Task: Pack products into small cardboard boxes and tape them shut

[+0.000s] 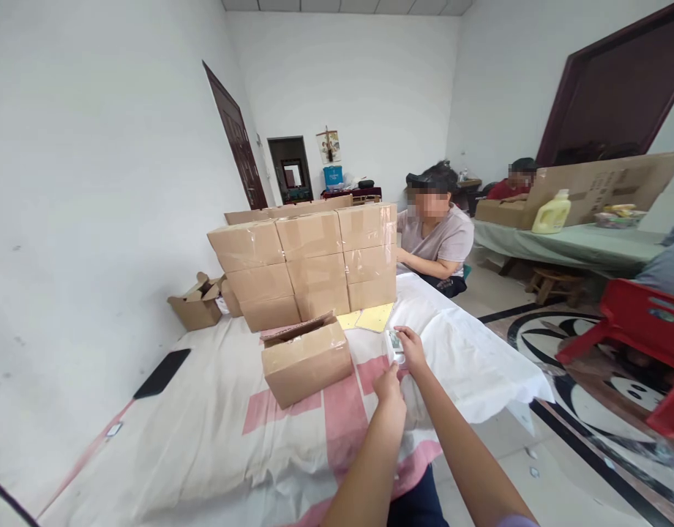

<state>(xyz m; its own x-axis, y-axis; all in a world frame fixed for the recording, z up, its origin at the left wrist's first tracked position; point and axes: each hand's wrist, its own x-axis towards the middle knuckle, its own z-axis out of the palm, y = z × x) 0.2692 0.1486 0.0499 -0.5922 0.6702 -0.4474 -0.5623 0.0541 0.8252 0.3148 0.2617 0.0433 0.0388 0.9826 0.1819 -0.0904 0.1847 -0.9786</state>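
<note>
My right hand (412, 350) grips a small white thing with a greyish, screen-like panel (393, 345) by its right side. Below it, my left hand (389, 382) has its fingers closed on the lower end of the same thing. Its exact kind is too small to make out. To the left stands a brown cardboard box (308, 364) with its top flap raised; its inside is hidden. Just beyond my hands, yellow sheets (374, 318) lie on the white cloth (451, 351).
Behind the open box rises a stack of taped cartons (315, 263). Another open carton (195, 307) and a black flat object (162, 372) lie at left. A co-worker (438, 234) sits beyond the stack. A red chair (638, 329) and a yellow bottle (552, 212) are at right.
</note>
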